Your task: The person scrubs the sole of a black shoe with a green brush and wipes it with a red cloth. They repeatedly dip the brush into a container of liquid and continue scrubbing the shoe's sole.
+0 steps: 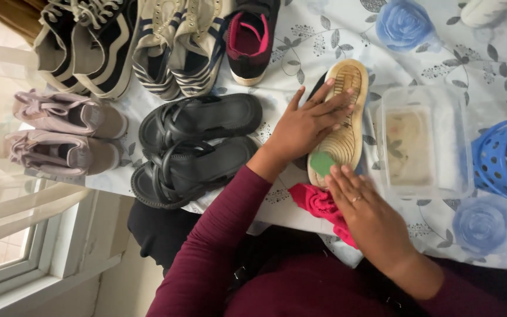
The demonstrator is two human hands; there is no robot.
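Head view: left hand point(306, 126) lies flat, fingers spread, pinning an upturned shoe point(347, 141) on the table point(441, 47). Right hand point(365, 211), fingers loosely extended, presses a green sponge point(322, 164) to the heel — the shoe may slide toward the water tub point(421, 144).

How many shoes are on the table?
10: two black-and-white sneakers, two striped, one black-pink, two mauve, two black sandals, one sole-up under the left hand. Others may be hidden.
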